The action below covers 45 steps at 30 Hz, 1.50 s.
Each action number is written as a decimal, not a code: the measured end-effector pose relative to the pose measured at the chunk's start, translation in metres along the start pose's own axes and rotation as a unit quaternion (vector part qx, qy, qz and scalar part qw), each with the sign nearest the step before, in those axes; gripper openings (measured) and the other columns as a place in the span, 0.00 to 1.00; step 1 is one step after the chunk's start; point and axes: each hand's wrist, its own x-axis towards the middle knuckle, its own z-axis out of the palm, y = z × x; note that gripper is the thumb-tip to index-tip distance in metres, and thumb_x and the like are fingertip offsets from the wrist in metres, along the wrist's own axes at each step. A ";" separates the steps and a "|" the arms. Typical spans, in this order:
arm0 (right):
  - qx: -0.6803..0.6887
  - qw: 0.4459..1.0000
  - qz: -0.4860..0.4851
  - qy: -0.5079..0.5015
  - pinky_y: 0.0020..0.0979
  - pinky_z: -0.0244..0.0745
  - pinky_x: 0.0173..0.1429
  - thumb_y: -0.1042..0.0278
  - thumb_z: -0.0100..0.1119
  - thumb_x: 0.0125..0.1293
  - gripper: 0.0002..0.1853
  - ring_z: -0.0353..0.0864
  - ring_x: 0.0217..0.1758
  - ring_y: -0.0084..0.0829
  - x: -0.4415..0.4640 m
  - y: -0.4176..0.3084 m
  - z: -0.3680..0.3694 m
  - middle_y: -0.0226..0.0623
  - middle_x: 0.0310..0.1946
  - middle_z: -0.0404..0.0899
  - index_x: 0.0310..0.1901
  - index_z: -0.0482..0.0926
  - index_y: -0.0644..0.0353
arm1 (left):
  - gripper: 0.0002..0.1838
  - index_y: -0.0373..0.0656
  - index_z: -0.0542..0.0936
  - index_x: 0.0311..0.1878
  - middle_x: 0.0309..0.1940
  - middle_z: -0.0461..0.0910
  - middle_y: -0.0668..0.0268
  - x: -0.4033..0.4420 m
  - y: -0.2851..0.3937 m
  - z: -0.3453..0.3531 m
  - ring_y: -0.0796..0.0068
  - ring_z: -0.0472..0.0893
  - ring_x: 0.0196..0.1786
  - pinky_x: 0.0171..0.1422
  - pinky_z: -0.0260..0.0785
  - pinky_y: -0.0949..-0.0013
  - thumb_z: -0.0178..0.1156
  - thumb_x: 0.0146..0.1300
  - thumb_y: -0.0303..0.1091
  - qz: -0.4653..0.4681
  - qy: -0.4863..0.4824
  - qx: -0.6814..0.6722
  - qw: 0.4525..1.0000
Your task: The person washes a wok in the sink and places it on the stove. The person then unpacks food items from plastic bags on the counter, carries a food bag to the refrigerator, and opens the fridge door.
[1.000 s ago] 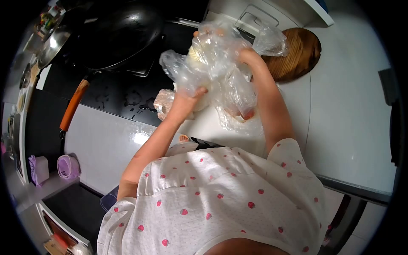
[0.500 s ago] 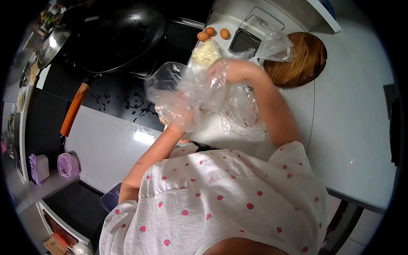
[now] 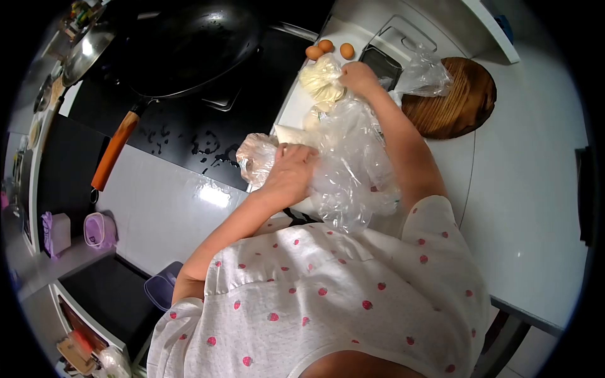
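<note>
My left hand [image 3: 292, 170] has its fingers curled at the edge of a large crumpled clear plastic bag [image 3: 353, 167], close to a white packet [image 3: 292, 135]. Beside that hand lies a clear bag with pinkish-beige contents [image 3: 256, 159]. Farther up, my right hand [image 3: 360, 79] is closed at the side of a knotted-looking clear bag of pale yellow food [image 3: 321, 77]. What exactly its fingertips pinch is partly hidden. A pale round item [image 3: 312, 118] shows between the bags.
Three brown eggs [image 3: 325, 46] sit at the back near a dark tray [image 3: 381, 63]. A round wooden board [image 3: 466, 97] with another clear bag [image 3: 428, 72] is on the right. To the left, a wok [image 3: 195, 47] with an orange handle [image 3: 115, 151] stands on the wet black stove [image 3: 183, 135].
The large clear bag has moved from over both hands to the right and toward my body. My right hand has come up to the yellow food's bag; the white packet is uncovered.
</note>
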 end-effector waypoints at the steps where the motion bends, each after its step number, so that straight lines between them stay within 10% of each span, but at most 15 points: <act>1: -0.001 1.000 0.001 0.001 0.37 0.70 0.44 0.64 0.53 0.48 0.11 0.76 0.37 0.46 0.000 -0.002 -0.007 0.48 0.31 0.77 0.31 0.78 0.61 | 0.15 0.39 0.77 0.39 0.46 0.70 0.58 0.001 0.007 -0.010 0.61 0.67 0.54 0.63 0.49 0.53 0.56 0.43 0.24 -0.024 0.021 0.021 0.999; 7: 0.134 0.975 -0.020 0.174 0.33 0.69 0.37 0.65 0.51 0.54 0.10 0.75 0.28 0.39 -0.012 -0.011 -0.056 0.46 0.25 0.76 0.33 0.76 0.63 | 0.20 0.36 0.72 0.46 0.50 0.67 0.54 -0.006 0.004 -0.056 0.56 0.64 0.56 0.63 0.50 0.50 0.55 0.45 0.25 -0.037 -0.077 0.054 0.995; 13: 0.347 0.912 -0.126 0.180 0.22 0.67 0.40 0.71 0.49 0.60 0.10 0.72 0.33 0.19 -0.042 -0.019 -0.137 0.27 0.31 0.77 0.40 0.76 0.64 | 0.09 0.34 0.77 0.35 0.30 0.77 0.54 0.003 0.005 -0.096 0.56 0.75 0.41 0.54 0.62 0.59 0.52 0.49 0.24 -0.066 -0.003 0.017 0.998; 17: 0.484 0.823 -0.249 0.163 0.20 0.68 0.41 0.75 0.49 0.60 0.06 0.73 0.34 0.18 -0.094 -0.068 -0.194 0.27 0.31 0.77 0.36 0.76 0.64 | 0.14 0.36 0.76 0.44 0.43 0.77 0.55 0.023 0.002 -0.107 0.68 0.77 0.45 0.50 0.67 0.73 0.55 0.52 0.26 -0.120 0.100 -0.053 0.986; 19: 0.469 0.831 -0.254 0.159 0.18 0.66 0.43 0.75 0.49 0.60 0.07 0.71 0.37 0.15 -0.115 -0.084 -0.209 0.24 0.34 0.74 0.39 0.75 0.63 | 0.14 0.36 0.75 0.47 0.40 0.78 0.58 0.043 -0.003 -0.099 0.70 0.78 0.42 0.47 0.70 0.71 0.56 0.56 0.26 -0.099 0.346 -0.329 0.873; 24: 0.472 0.802 -0.331 0.153 0.21 0.66 0.46 0.72 0.48 0.63 0.10 0.72 0.39 0.18 -0.146 -0.096 -0.208 0.26 0.37 0.76 0.44 0.74 0.64 | 0.33 0.36 0.65 0.59 0.49 0.73 0.62 0.049 0.033 -0.133 0.76 0.71 0.52 0.58 0.60 0.71 0.57 0.55 0.48 -0.071 0.120 -0.619 0.773; 28: 0.438 0.833 -0.308 0.140 0.21 0.66 0.49 0.72 0.48 0.63 0.10 0.72 0.41 0.17 -0.171 -0.113 -0.211 0.27 0.36 0.76 0.43 0.74 0.65 | 0.28 0.35 0.70 0.54 0.47 0.75 0.64 0.045 0.034 -0.132 0.77 0.72 0.51 0.59 0.60 0.71 0.61 0.52 0.38 -0.015 0.034 -0.590 0.807; 37: 0.259 0.900 -0.241 0.255 0.21 0.67 0.34 0.71 0.49 0.58 0.09 0.71 0.28 0.18 -0.193 -0.125 -0.212 0.31 0.24 0.76 0.36 0.75 0.67 | 0.11 0.36 0.74 0.44 0.37 0.77 0.68 0.041 0.045 -0.135 0.82 0.74 0.40 0.49 0.64 0.77 0.57 0.58 0.28 0.001 0.207 -0.549 0.809; 45: 0.386 0.863 -0.241 0.218 0.19 0.68 0.41 0.71 0.52 0.59 0.09 0.73 0.34 0.17 -0.196 -0.133 -0.219 0.28 0.29 0.76 0.38 0.76 0.65 | 0.18 0.40 0.72 0.50 0.40 0.76 0.69 0.038 0.047 -0.127 0.82 0.74 0.44 0.50 0.65 0.75 0.54 0.62 0.42 -0.024 0.181 -0.642 0.745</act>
